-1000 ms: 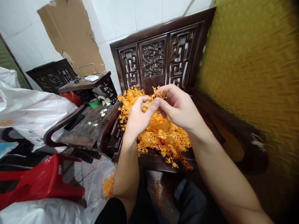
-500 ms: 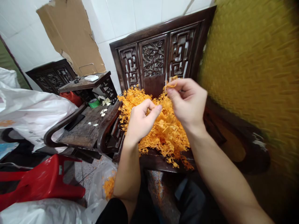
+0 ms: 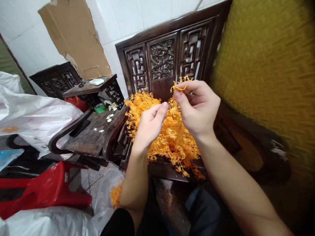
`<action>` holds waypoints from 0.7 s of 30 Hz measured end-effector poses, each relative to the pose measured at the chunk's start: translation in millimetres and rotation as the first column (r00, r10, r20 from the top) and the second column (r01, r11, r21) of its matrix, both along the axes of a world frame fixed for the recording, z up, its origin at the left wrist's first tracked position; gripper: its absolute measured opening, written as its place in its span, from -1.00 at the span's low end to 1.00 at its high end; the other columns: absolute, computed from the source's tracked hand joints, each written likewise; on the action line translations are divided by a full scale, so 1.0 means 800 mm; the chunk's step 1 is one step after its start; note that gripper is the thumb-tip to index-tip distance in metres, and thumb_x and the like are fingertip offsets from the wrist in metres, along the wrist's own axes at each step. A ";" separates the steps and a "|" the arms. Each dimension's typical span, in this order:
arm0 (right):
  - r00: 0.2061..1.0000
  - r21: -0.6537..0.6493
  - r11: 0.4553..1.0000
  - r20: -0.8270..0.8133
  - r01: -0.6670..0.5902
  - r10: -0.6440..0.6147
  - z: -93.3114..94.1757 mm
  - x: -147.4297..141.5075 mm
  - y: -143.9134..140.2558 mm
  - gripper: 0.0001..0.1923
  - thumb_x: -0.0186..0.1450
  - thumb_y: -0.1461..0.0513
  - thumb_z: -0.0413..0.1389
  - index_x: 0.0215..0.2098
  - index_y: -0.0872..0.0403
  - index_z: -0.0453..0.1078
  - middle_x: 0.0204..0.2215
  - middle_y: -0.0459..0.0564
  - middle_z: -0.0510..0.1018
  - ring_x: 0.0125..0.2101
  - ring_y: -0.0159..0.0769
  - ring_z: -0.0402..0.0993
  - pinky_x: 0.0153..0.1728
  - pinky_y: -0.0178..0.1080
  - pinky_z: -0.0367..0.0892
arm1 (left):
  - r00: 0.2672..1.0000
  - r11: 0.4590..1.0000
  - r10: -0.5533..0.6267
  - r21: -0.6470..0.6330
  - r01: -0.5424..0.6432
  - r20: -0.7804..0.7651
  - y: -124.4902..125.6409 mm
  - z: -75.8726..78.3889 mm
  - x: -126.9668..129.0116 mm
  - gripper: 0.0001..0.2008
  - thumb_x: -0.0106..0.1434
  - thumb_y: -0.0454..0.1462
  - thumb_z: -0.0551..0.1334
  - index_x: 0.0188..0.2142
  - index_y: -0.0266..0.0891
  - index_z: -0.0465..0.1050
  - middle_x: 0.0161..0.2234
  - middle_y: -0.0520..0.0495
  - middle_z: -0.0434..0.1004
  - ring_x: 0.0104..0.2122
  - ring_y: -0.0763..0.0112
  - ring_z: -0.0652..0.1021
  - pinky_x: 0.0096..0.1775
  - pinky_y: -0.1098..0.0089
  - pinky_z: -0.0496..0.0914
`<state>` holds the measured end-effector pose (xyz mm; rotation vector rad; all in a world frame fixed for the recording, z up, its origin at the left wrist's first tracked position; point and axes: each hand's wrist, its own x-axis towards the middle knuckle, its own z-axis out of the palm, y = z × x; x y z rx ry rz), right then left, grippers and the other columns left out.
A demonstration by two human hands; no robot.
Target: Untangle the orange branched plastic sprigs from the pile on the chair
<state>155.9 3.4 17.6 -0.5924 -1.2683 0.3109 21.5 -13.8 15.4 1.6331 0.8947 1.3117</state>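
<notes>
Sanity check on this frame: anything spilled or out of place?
Yes: a clump of orange plastic sprigs lies on the floor, below the main orange pile on the dark carved wooden chair. Small white flowers are scattered on the neighbouring seat.

The yellow cushion (image 3: pixel 265 65) at the right was blurred and cut by the frame's edge, while both hands covered the middle of the orange sprig pile (image 3: pixel 172 137).

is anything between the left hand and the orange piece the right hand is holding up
Nothing visible. The left hand has its fingertips just left of the right hand, which pinches the small orange sprig above the orange pile. Only open air lies between them, with the pile beneath.
</notes>
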 end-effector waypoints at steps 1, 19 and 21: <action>1.000 0.016 1.000 0.011 0.007 -0.007 -0.001 -0.001 -0.001 -0.90 0.43 0.16 0.23 -0.14 -0.01 0.54 -0.22 0.01 0.57 -0.18 -0.22 0.53 -0.16 -0.11 0.50 | 1.000 1.000 -0.005 0.011 0.005 -0.022 -0.001 0.000 -0.001 -0.59 0.45 0.08 0.22 -0.29 -0.20 0.52 -0.57 0.11 0.20 -0.59 0.54 0.19 -0.55 0.40 0.09; 0.973 -0.062 0.997 -0.228 -0.050 0.035 -0.026 0.065 0.078 -0.84 0.25 0.14 0.35 -0.23 -0.06 0.52 -0.46 -0.12 0.48 -0.64 -0.45 0.12 -0.60 -0.24 0.08 | 0.980 0.972 0.162 0.152 -0.179 0.119 -0.033 0.024 -0.033 -0.71 0.41 -0.10 0.25 -0.40 -0.18 0.38 -0.56 0.08 0.34 -0.63 0.58 0.19 -0.58 0.41 0.06; 0.938 -0.114 0.949 -0.227 -0.294 0.264 -0.020 0.069 0.070 -0.77 0.22 0.10 0.36 -0.21 -0.09 0.46 -0.50 -0.17 0.43 -0.70 -0.51 -0.08 -0.68 -0.26 -0.15 | 0.980 0.993 0.075 0.075 -0.090 0.183 -0.018 0.021 -0.032 -0.79 0.40 -0.14 0.22 -0.31 -0.19 0.43 -0.51 0.06 0.44 -0.68 0.62 0.15 -0.62 0.41 0.01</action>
